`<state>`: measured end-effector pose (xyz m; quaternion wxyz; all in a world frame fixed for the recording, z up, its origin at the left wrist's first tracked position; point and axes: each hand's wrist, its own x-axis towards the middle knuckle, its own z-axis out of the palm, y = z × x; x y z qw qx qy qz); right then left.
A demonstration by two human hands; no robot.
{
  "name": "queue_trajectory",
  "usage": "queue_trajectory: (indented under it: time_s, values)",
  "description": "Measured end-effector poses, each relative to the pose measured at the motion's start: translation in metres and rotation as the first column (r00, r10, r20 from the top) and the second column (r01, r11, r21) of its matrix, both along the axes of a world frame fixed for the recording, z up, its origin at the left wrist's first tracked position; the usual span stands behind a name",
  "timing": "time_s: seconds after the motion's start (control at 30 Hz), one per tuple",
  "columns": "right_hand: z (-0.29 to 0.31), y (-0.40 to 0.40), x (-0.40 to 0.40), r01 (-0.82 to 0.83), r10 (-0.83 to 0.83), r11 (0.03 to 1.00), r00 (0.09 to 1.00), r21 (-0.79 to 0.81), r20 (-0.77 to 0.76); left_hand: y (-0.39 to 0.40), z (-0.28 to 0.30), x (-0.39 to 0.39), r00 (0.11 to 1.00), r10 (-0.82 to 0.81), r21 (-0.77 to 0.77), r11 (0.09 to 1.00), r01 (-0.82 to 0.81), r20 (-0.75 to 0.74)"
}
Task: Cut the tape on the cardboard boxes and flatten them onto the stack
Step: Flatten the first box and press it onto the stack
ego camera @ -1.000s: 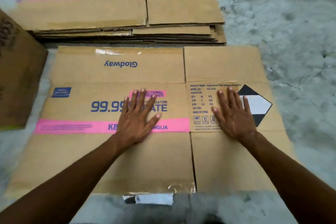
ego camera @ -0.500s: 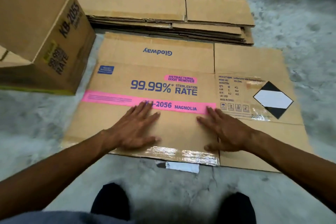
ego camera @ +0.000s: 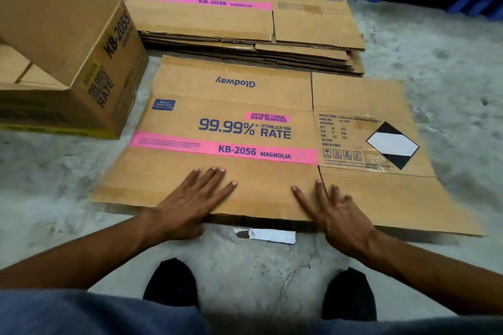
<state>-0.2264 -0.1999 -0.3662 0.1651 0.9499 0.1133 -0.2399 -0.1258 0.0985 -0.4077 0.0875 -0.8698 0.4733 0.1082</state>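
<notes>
Cardboard, the flattened box (ego camera: pixel 245 130) lies on the concrete floor (ego camera: pixel 435 62) just in front of the stack (ego camera: pixel 245 16). My left hand (ego camera: pixel 187 198) and right hand (ego camera: pixel 334 212) rest flat, fingers spread, well apart on its near edge. I'd curl under that edge, lift evenly, and land it square on the stack, clear of the upright box (ego camera: pixel 68 43).

We reach both arms forward and down. Our left hand (ego camera: pixel 190 198) lies flat, palm down, fingers (ego camera: pixel 215 179) straight and spread. Our right hand (ego camera: pixel 337 215) lies likewise, fingers fanned, its wrist angled inward toward the left.
</notes>
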Motion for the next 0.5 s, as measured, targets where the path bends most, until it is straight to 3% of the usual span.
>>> queue_trajectory:
  time_s: [0.07, 0.3, 0.4, 0.5]
  values:
    - [0.021, -0.012, 0.008, -0.014, 0.012, 0.997, 0.999, 0.080, 0.030, -0.002, 0.014, 0.002, 0.999, 0.023, -0.085, 0.996, -0.020, 0.034]
    - [0.096, -0.025, 0.048, -0.025, 0.025, 1.000, 1.000, 0.016, 0.009, -0.017, 0.065, 0.002, 0.977, 0.062, -0.118, 0.992, -0.038, 0.204]
    - [0.138, -0.029, 0.064, -0.008, 0.007, 0.999, 1.000, 0.040, 0.004, -0.023, 0.107, 0.036, 0.935, 0.055, -0.105, 0.994, -0.019, 0.352]
    - [0.193, -0.039, 0.091, 0.046, -0.050, 0.995, 0.998, 0.094, 0.048, -0.032, 0.177, 0.068, 0.928, 0.055, -0.090, 0.996, -0.023, 0.369]
